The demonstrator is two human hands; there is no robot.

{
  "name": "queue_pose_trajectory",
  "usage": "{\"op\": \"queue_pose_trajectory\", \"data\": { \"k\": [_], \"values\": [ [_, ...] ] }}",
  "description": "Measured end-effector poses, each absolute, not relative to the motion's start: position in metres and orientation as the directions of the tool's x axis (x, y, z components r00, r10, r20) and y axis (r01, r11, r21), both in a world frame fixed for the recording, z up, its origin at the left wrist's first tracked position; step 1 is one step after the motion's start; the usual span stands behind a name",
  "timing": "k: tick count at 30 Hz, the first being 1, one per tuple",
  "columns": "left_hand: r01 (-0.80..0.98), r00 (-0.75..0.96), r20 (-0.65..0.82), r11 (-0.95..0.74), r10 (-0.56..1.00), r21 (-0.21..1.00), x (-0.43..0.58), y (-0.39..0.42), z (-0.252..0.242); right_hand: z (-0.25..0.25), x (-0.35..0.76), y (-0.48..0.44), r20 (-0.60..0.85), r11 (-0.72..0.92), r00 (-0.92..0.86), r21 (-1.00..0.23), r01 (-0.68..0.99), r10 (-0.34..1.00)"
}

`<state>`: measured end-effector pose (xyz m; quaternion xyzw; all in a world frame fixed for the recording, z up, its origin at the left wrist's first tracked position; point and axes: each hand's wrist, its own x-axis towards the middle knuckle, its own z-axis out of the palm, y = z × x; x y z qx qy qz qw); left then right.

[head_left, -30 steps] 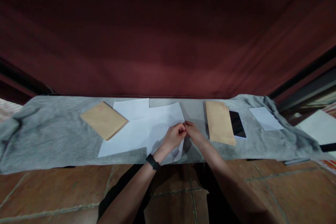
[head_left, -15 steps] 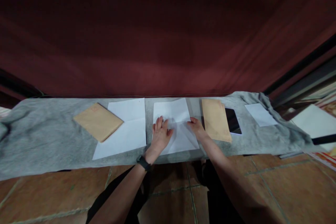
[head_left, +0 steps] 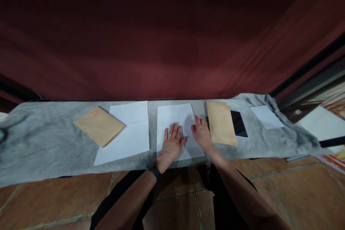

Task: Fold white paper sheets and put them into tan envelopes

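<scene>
A white sheet of paper (head_left: 172, 113) lies flat on the grey cloth in front of me. My left hand (head_left: 172, 142) rests on its lower middle, palm down with the fingers spread. At the sheet's right edge, my right hand (head_left: 201, 133) lies with its fingers stretched forward, nothing visible in its grasp. Just beyond it, to the right, is a brown envelope stack (head_left: 221, 124). A dark-screened tablet (head_left: 239, 124) shows partly from under these envelopes.
Left of me, another brown envelope stack (head_left: 99, 125) overlaps creased white paper (head_left: 132, 136). A smaller white sheet (head_left: 266, 116) lies at the far right. Grey cloth (head_left: 48, 140) covers the narrow bench, and a dark red curtain (head_left: 172, 61) hangs behind it.
The centre sheet, raised and wrinkled before, now lies flatter. My left hand has shifted right and spread flat on it. My right hand's fingers have straightened from the sheet's edge.
</scene>
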<state>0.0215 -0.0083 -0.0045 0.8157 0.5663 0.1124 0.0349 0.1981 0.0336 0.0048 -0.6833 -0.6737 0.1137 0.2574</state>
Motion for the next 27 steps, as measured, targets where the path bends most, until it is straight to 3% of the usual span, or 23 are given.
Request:
{"op": "queue_pose_trajectory", "data": {
  "k": [3, 6, 9, 17, 27],
  "values": [
    [0.912, 0.355, 0.156, -0.378, 0.922, 0.161, 0.023, -0.009, -0.009, 0.003, 0.181, 0.028, 0.28, 0.206, -0.081, -0.452, 0.868, 0.956],
    [0.907, 0.378, 0.155, -0.399, 0.913, 0.136, 0.021, -0.007, -0.015, -0.003, 0.157, 0.023, 0.212, 0.325, -0.252, -0.475, 0.818, 0.944],
    [0.912, 0.378, 0.129, -0.392, 0.917, 0.117, 0.016, -0.003, -0.018, -0.008, 0.14, 0.016, 0.167, 0.384, -0.345, -0.417, 0.824, 0.924],
    [0.965, 0.215, 0.149, -0.234, 0.965, 0.122, -0.003, -0.001, -0.017, -0.02, 0.155, 0.009, 0.212, 0.324, -0.275, -0.253, 0.911, 0.938],
    [0.979, 0.115, 0.205, -0.146, 0.972, 0.141, -0.018, -0.01, -0.016, -0.029, 0.182, 0.002, 0.306, 0.249, -0.176, -0.22, 0.943, 0.936]
  ]
}}
